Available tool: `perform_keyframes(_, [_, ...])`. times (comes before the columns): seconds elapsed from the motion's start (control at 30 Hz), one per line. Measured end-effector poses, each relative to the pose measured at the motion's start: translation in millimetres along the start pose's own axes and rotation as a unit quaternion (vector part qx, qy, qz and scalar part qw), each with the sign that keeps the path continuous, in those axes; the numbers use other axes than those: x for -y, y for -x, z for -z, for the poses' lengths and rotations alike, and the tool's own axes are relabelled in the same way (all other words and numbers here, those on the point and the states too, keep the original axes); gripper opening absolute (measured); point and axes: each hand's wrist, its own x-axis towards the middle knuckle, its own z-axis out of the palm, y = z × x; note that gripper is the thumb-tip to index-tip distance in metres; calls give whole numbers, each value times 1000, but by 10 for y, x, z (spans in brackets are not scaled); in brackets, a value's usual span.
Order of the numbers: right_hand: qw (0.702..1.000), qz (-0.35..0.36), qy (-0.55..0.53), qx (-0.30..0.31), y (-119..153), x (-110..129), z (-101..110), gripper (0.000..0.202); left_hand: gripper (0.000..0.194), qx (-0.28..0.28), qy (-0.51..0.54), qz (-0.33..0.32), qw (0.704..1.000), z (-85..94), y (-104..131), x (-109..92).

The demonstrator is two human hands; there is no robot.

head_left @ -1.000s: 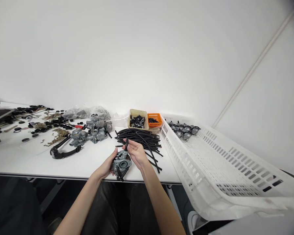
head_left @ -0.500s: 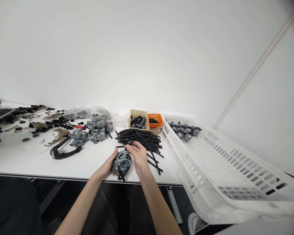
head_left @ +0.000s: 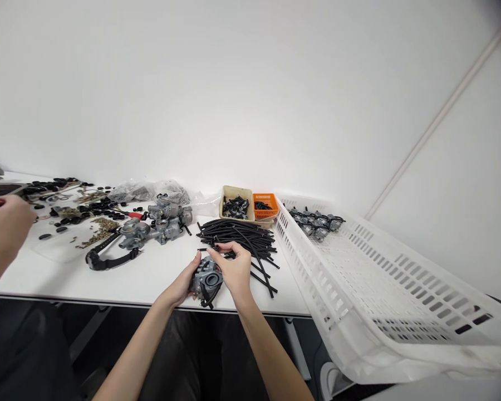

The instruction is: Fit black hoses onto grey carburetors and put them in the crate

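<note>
My left hand [head_left: 182,285] is closed around the side of a grey metal carburetor [head_left: 207,278], holding it just above the table's front edge. A black hose loops below its round bore. At the top of the carburetor, my right hand [head_left: 235,267] pinches a small black tubular part [head_left: 215,245] between thumb and fingers. My fingers cover much of that part, so its exact shape and how it joins the carburetor are hidden. Directly behind my hands lies a pile of black rubber hoses [head_left: 234,231].
A cream bin [head_left: 250,195] and an orange basket [head_left: 271,196] hold small parts. A white crate [head_left: 342,312] with several carburetors stands at right. Other carburetors [head_left: 165,223], a black headlamp [head_left: 104,263] and brass bits [head_left: 102,231] lie leftward. A co-worker's hand [head_left: 6,231] is at far left.
My right hand has shifted slightly left over the carburetor's top, its thumb now lower on it. A co-worker's hand has come into view at the far left.
</note>
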Motion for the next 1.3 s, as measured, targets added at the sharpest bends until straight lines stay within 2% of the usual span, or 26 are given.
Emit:
perform_keyframes(0.07, [1000,10,-10,22,-28,-9,23,17,68,-2,7,6,1000,9,-4,11])
perform_keyframes(0.13, [995,16,-58,74,-72,-39,60,19,69,0,19,15,1000,14,-3,12])
perform_keyframes(0.2, [982,-4,-125,138,-113,-84,98,22,69,3,30,19,999,13,5,3])
perform_keyframes(0.27, [969,-34,-173,173,-139,-132,123,24,67,6,40,14,999,9,13,-7])
perform_keyframes(0.47, [971,-32,-175,159,-149,-228,106,24,59,5,76,-3,997,11,16,-18])
perform_keyframes(0.6, [976,-12,-155,154,-73,-250,122,26,61,-1,71,6,997,4,28,-30])
perform_keyframes(0.67, [979,10,-142,143,36,-259,143,38,66,-21,63,14,998,-2,28,-36])
perform_keyframes(0.73, [983,15,-121,136,177,-278,144,61,69,-51,64,14,997,-3,6,-37])
perform_keyframes(0.8, [986,2,-89,142,306,-316,108,87,70,-75,81,-4,994,4,-36,-27])
perform_keyframes(0.87, [991,-3,-49,128,377,-366,40,100,71,-89,92,-28,991,21,-83,-2])
perform_keyframes(0.97, [996,1,-11,89,348,-435,-62,95,75,-100,64,-42,992,66,-126,49])
perform_keyframes(1.07, [997,14,15,74,243,-446,-76,85,79,-89,45,-51,994,88,-118,74])
perform_keyframes(1.13, [997,39,38,54,195,-390,6,78,83,-82,53,-68,993,67,-93,55])
perform_keyframes(1.2, [994,82,67,35,190,-254,190,74,84,-77,60,-80,992,28,-61,12])
perform_keyframes(1.3, [977,165,131,32,266,122,694,74,81,-61,36,-71,995,-11,-22,-59])
